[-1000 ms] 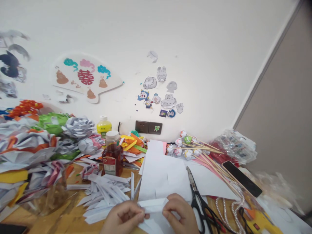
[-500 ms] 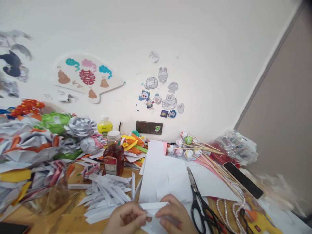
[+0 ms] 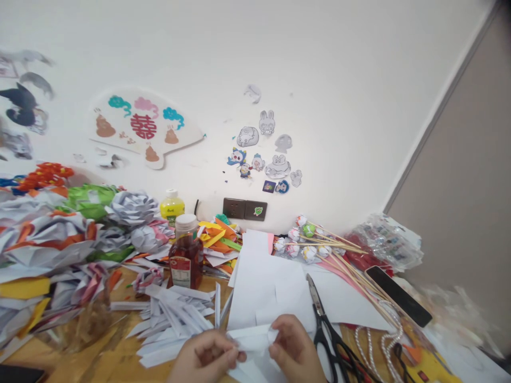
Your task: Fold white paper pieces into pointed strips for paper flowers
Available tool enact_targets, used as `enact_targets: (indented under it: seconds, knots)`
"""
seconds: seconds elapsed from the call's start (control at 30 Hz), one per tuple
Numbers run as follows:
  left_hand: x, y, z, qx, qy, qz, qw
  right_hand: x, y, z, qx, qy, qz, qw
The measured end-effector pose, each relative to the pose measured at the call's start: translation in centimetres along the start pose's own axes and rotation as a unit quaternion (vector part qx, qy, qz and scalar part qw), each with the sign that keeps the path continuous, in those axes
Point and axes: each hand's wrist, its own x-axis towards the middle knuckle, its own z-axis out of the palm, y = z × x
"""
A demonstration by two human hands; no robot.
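Two hands are at work over the surface [image 3: 93, 367], in its near part. The left hand [image 3: 211, 351] is closed in a pinch, thumb against fingers, on the left end of a white paper strip [image 3: 249, 339]. The right hand [image 3: 293, 346] is partly closed, its fingers bent and its thumb and forefinger slightly apart at the strip's right end, which turns up between them; whether it grips firmly cannot be told. The strip spans the gap between both hands, roughly parallel to the near edge, in front of white sheets [image 3: 271, 282] that extend toward the far edge.

To the left of the sheets, near the left hand, lies a loose heap of folded strips [image 3: 175, 314]. Behind the heap an amber bottle [image 3: 186, 260] with a pale cap stands upright; a yellow bottle [image 3: 171, 206] stands farther back. Paper flowers [image 3: 133, 208], chiefly white with some green and orange, are piled along the left part of the surface.

Just beside the right hand, on its right, lie black-handled scissors [image 3: 324, 330], blades together, tips toward the far edge. Farther right are thin sticks bearing paper buds [image 3: 308, 252], a dark phone [image 3: 398, 295], a white cord [image 3: 388, 346] and a yellow tool [image 3: 429, 368], partly out of view.
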Motion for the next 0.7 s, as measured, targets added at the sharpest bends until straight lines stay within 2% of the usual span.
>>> enact_targets:
  seconds: [0.17, 0.3, 0.53, 0.7]
  knots:
    - [0.0, 0.4, -0.1, 0.018, -0.016, -0.019, 1.000, 0.4, -0.7, 0.0, -0.030, -0.049, -0.017, 0.998]
    - [-0.1, 0.4, 0.0, 0.022, -0.001, -0.012, 1.000, 0.7, -1.4, -0.2, -0.064, -0.079, -0.032, 0.994]
    - [-0.1, 0.4, 0.2, -0.005, 0.007, -0.024, 1.000, 0.4, -1.3, -0.2, -0.076, -0.066, -0.024, 0.995]
    - [0.0, 0.1, 0.0, 0.034, 0.004, -0.011, 0.999, 0.0, -0.5, 0.1, -0.066, -0.019, 0.007, 0.998]
